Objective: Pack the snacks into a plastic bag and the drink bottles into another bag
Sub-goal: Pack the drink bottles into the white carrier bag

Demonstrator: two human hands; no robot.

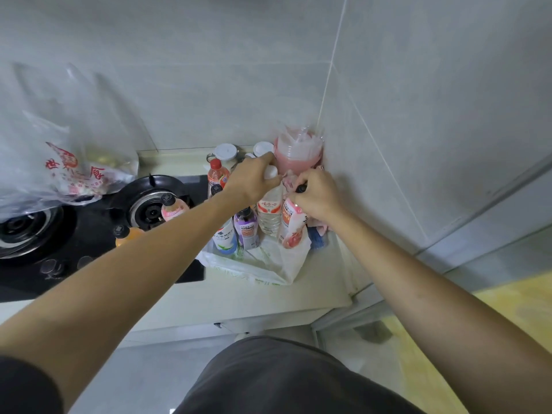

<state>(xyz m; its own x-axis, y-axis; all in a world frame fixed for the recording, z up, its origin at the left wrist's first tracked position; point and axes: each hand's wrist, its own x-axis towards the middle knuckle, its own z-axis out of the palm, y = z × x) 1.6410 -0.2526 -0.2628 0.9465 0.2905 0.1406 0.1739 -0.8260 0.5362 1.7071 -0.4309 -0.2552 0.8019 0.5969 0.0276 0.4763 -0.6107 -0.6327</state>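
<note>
At the far left a clear plastic bag with red print (64,162) rests partly on the black gas stove (89,234); pale contents show through it, too blurred to name. On the stove, near the right burner (149,209), stand a pink bottle with a black cap (173,208) and, nearer the viewer, an orange bottle with a black cap (127,234).

Just right of the stove, on the pale surface (254,297), lies a white plastic bag (263,264), its mouth spread open and low. Standing in it are several drink bottles: a white bottle with a green and blue label (225,242), a purple bottle (247,227), a clear water bottle with a red label (269,215) and a pink-labelled bottle (294,227). Behind them stands a red-capped orange drink (217,174); whether it is inside the bag cannot be told.

The left hand (254,179) is curled over the white cap of the clear water bottle, grasping its top. The right hand (318,194) grips the dark-capped top of the pink-labelled bottle, fingers bent round it.

Further back by the wall are two white-lidded jars (226,152). In the corner sits a pink container (297,155) holding crumpled clear plastic, and a blue cloth (316,240) lies just right of the bag.
</note>
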